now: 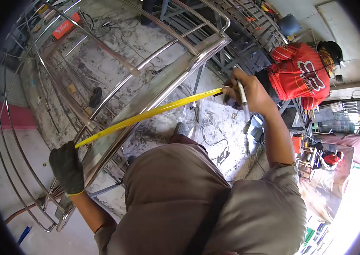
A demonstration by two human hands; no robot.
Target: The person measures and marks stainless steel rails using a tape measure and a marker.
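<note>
A yellow tape measure blade [146,115] is stretched along a flat stainless steel rail [163,85] of a curved metal railing frame. My left hand [67,167], in a dark glove, pinches the blade's near end against the rail. My right hand [248,91] is bare; it holds the far end of the tape at the rail's bend, with a thin white marker [242,93] gripped upright between its fingers. My brown-shirted torso [180,199] fills the lower middle of the view.
The railing frame's thin curved bars [18,140] spread over a dusty concrete floor with cables [214,146]. A person in a red jersey [301,72] crouches at the upper right beside more metal frames [239,25]. An orange box [65,26] lies at the upper left.
</note>
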